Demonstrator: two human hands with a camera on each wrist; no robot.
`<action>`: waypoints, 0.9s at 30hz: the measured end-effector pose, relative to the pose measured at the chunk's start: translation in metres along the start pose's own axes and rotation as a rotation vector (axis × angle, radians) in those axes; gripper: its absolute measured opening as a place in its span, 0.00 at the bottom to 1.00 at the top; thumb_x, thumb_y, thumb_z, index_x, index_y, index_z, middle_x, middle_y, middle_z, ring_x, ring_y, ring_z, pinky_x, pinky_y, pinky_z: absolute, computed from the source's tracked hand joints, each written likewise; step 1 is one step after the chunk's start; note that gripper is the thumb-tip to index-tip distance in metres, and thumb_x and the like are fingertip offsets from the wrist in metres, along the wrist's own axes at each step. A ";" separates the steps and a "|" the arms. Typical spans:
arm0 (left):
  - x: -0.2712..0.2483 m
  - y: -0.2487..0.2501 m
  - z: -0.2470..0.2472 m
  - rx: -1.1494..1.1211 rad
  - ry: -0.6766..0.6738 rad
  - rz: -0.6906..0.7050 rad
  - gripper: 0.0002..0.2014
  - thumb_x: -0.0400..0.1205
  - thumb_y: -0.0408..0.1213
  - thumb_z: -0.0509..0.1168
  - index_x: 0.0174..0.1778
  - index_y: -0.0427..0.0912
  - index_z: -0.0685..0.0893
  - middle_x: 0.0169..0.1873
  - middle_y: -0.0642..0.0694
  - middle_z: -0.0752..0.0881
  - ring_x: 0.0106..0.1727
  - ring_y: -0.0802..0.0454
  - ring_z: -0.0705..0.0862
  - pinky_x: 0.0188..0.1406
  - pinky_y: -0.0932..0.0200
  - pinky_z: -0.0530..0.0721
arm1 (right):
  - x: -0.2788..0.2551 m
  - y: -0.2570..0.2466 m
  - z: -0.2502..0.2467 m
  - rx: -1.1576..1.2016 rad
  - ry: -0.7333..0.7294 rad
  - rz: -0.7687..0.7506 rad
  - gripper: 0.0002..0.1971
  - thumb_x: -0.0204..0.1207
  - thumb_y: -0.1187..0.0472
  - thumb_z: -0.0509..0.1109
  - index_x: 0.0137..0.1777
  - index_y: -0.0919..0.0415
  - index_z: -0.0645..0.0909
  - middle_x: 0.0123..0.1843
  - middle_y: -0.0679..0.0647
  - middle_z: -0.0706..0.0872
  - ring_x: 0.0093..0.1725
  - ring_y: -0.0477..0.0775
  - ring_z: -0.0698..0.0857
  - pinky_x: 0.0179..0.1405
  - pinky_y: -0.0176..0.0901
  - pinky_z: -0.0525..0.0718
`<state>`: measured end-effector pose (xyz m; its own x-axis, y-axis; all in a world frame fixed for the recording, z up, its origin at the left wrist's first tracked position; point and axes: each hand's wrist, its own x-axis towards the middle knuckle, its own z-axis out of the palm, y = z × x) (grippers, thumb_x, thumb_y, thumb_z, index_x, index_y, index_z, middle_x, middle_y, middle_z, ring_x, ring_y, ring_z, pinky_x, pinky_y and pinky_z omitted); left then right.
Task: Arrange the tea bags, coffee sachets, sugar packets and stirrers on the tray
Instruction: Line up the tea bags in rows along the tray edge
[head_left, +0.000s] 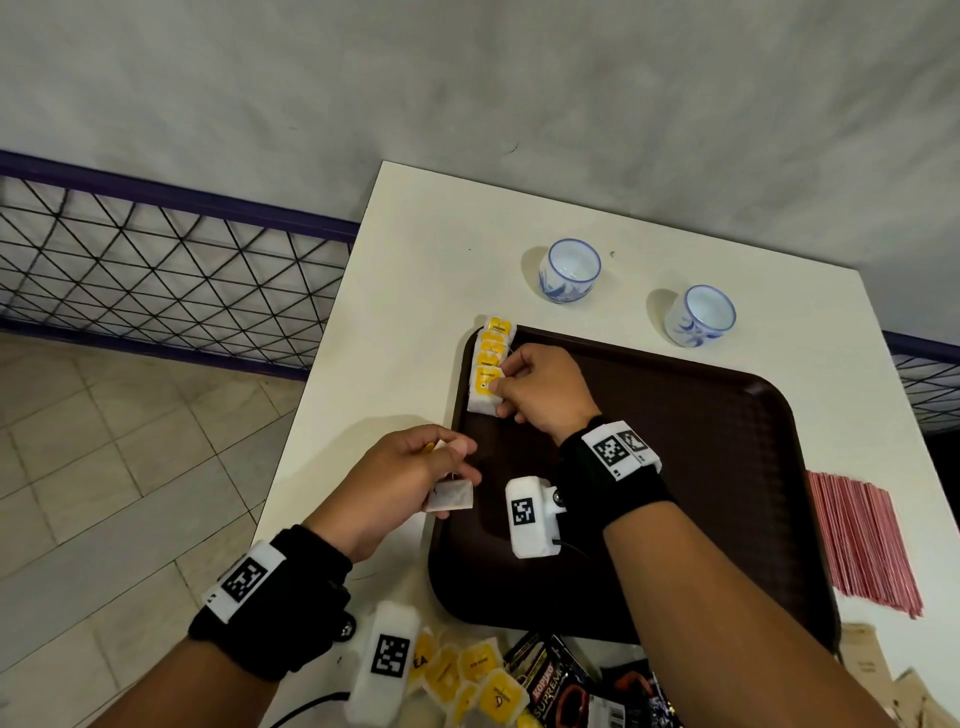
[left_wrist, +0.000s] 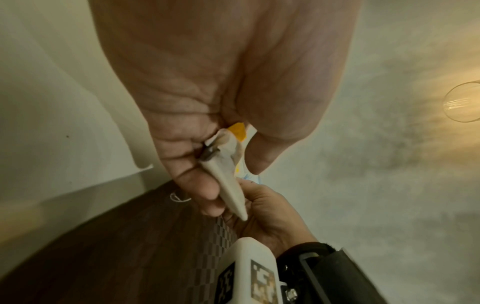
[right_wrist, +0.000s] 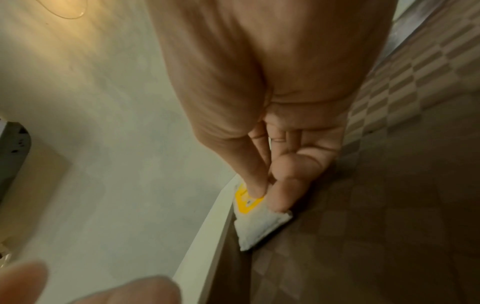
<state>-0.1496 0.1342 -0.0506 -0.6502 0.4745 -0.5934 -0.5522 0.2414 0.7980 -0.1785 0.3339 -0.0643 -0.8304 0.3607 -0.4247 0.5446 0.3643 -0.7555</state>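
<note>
A dark brown tray (head_left: 701, 467) lies on the white table (head_left: 395, 291). A row of yellow-tagged tea bags (head_left: 492, 345) runs down the tray's far left edge. My right hand (head_left: 540, 389) pinches the nearest tea bag of the row (head_left: 483, 392) (right_wrist: 255, 224), thumb and fingers curled on its yellow tag. My left hand (head_left: 410, 478) hovers at the tray's left rim and grips another tea bag (head_left: 451, 494) (left_wrist: 231, 185), its yellow tag tucked in the palm. More tea bags (head_left: 467, 675) and black coffee sachets (head_left: 561, 686) lie at the near edge.
Two blue-and-white cups (head_left: 569, 270) (head_left: 701, 314) stand beyond the tray. A fan of red stirrers (head_left: 862, 545) lies to the tray's right, with brown paper packets (head_left: 872, 670) near it. A wire fence (head_left: 156, 270) and tiled floor are left of the table.
</note>
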 end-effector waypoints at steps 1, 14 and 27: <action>0.000 0.000 0.000 -0.007 0.000 -0.005 0.10 0.89 0.39 0.63 0.57 0.42 0.88 0.46 0.39 0.94 0.47 0.48 0.90 0.37 0.54 0.85 | 0.000 0.000 0.001 -0.003 0.005 -0.001 0.06 0.75 0.69 0.75 0.48 0.65 0.81 0.33 0.59 0.87 0.25 0.51 0.87 0.19 0.38 0.79; 0.001 0.004 -0.007 -0.063 -0.031 -0.004 0.23 0.79 0.14 0.56 0.62 0.39 0.84 0.51 0.32 0.92 0.52 0.39 0.90 0.49 0.45 0.89 | -0.027 -0.004 -0.010 -0.039 0.087 -0.110 0.07 0.72 0.60 0.79 0.45 0.56 0.83 0.39 0.54 0.88 0.35 0.53 0.90 0.36 0.41 0.86; 0.002 0.006 0.011 0.068 0.074 0.136 0.18 0.84 0.22 0.65 0.58 0.52 0.88 0.53 0.49 0.93 0.57 0.46 0.91 0.65 0.40 0.88 | -0.088 0.023 -0.005 0.248 -0.189 -0.030 0.10 0.77 0.69 0.76 0.56 0.65 0.81 0.44 0.67 0.89 0.32 0.54 0.89 0.22 0.38 0.79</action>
<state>-0.1485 0.1457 -0.0462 -0.7545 0.4436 -0.4836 -0.4214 0.2373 0.8753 -0.0925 0.3145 -0.0421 -0.8655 0.1788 -0.4680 0.4935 0.1435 -0.8578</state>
